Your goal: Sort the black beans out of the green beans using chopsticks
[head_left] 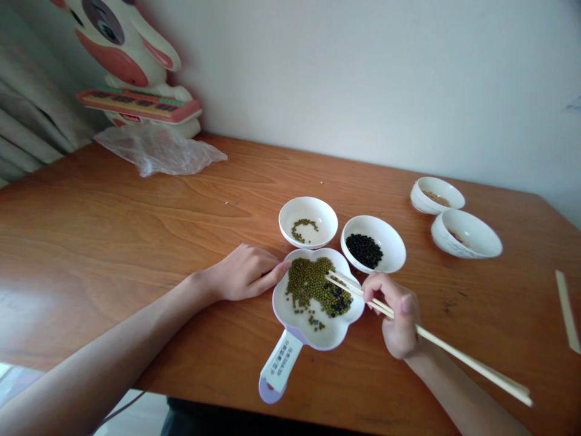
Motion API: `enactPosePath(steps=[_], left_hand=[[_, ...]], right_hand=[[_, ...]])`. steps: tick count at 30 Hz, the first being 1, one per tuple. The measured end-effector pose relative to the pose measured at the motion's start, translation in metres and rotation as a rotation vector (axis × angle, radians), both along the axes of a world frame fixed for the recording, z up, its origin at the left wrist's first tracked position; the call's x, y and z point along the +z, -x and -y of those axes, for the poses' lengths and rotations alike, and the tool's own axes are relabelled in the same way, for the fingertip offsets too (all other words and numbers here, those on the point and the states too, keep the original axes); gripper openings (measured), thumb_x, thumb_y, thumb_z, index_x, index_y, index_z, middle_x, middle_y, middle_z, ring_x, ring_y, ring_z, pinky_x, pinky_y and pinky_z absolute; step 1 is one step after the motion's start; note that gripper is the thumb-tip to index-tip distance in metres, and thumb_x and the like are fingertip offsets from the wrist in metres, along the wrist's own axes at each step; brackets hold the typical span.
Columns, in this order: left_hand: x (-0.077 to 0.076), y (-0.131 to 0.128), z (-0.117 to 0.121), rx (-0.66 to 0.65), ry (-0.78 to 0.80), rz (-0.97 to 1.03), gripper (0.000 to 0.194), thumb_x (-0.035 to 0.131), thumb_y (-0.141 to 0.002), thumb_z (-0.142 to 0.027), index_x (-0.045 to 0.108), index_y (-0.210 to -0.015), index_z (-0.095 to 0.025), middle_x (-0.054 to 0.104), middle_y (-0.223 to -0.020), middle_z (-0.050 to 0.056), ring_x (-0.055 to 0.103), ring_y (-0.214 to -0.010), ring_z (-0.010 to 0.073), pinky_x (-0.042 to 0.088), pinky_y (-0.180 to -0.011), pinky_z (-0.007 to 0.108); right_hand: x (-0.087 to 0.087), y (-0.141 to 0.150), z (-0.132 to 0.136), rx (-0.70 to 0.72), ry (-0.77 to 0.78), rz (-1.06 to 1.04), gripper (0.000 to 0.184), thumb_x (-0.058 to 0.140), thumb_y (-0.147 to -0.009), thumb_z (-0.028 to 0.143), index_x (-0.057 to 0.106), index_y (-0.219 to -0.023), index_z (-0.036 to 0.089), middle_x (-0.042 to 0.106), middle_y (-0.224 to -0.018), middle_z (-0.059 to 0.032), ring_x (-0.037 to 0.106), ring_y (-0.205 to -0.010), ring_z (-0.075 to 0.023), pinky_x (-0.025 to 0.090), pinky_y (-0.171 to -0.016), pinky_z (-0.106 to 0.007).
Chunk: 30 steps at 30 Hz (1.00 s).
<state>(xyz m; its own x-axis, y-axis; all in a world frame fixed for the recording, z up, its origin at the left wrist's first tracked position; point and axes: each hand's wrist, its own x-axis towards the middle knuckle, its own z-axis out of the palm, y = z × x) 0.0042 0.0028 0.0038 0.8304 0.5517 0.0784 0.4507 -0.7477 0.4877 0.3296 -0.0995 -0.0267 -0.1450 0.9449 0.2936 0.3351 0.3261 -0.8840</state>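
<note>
My right hand (pixel 394 312) is closed around a pair of wooden chopsticks (pixel 467 360). Their tips rest among green mung beans (pixel 308 278) in a white flower-shaped dish (pixel 329 336) with a lilac rim and a labelled handle (pixel 281 363). Some black beans (pixel 338 303) lie mixed in on the dish's right side. At the dish's left rim, my left hand (pixel 247 272) grips the edge with its thumb; its other fingers are partly hidden. Just behind the dish stand a white bowl (pixel 324 212) holding a few mung beans and a white bowl (pixel 393 242) holding black beans.
Farther right are two more white bowls, one (pixel 420 200) with tan grains and one (pixel 485 245) with reddish contents. A pale strip (pixel 567 312) lies at the right edge. A clear plastic bag (pixel 158 151) and a cow-shaped toy keyboard (pixel 140 106) occupy the back left, against the wall.
</note>
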Motion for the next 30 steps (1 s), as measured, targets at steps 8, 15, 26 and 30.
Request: enactPosePath(steps=[8, 15, 26, 30], left_hand=[[0.000, 0.000, 0.000, -0.009, -0.003, -0.003, 0.049, 0.032, -0.114, -0.035, 0.048, -0.071, -0.019, 0.060, -0.069, 0.001, 0.054, -0.060, 0.0123, 0.038, -0.063, 0.028], [0.000, 0.000, 0.000, -0.018, -0.027, 0.040, 0.048, 0.035, -0.113, -0.032, 0.053, -0.070, -0.019, 0.062, -0.068, 0.002, 0.054, -0.059, 0.0122, 0.039, -0.062, 0.028], [-0.002, 0.001, 0.000, -0.004, -0.018, 0.036, 0.048, 0.037, -0.113, -0.032, 0.054, -0.070, -0.018, 0.063, -0.068, 0.002, 0.055, -0.059, 0.0122, 0.039, -0.062, 0.027], [-0.002, 0.001, 0.000, -0.004, -0.016, 0.054, 0.047, 0.038, -0.112, -0.031, 0.055, -0.070, -0.018, 0.063, -0.068, 0.002, 0.055, -0.059, 0.0121, 0.039, -0.061, 0.027]], right_hand=[[0.004, 0.002, 0.000, -0.004, -0.018, 0.012, 0.061, 0.019, -0.109, 0.063, 0.057, -0.082, 0.022, 0.054, -0.072, -0.0003, 0.045, -0.059, -0.0152, 0.034, -0.056, -0.032], [0.008, 0.004, -0.002, -0.019, -0.053, 0.000, 0.058, 0.022, -0.111, 0.055, 0.058, -0.080, 0.022, 0.055, -0.070, -0.0010, 0.046, -0.057, -0.0149, 0.035, -0.053, -0.031], [0.008, 0.002, -0.004, 0.020, -0.198, 0.009, 0.062, 0.017, -0.110, 0.056, 0.058, -0.078, 0.023, 0.056, -0.067, -0.0022, 0.052, -0.057, -0.0168, 0.039, -0.052, -0.032], [0.007, -0.008, -0.003, 0.052, -0.330, 0.054, 0.062, 0.020, -0.110, 0.058, 0.062, -0.081, 0.024, 0.059, -0.066, -0.0027, 0.056, -0.057, -0.0181, 0.041, -0.052, -0.033]])
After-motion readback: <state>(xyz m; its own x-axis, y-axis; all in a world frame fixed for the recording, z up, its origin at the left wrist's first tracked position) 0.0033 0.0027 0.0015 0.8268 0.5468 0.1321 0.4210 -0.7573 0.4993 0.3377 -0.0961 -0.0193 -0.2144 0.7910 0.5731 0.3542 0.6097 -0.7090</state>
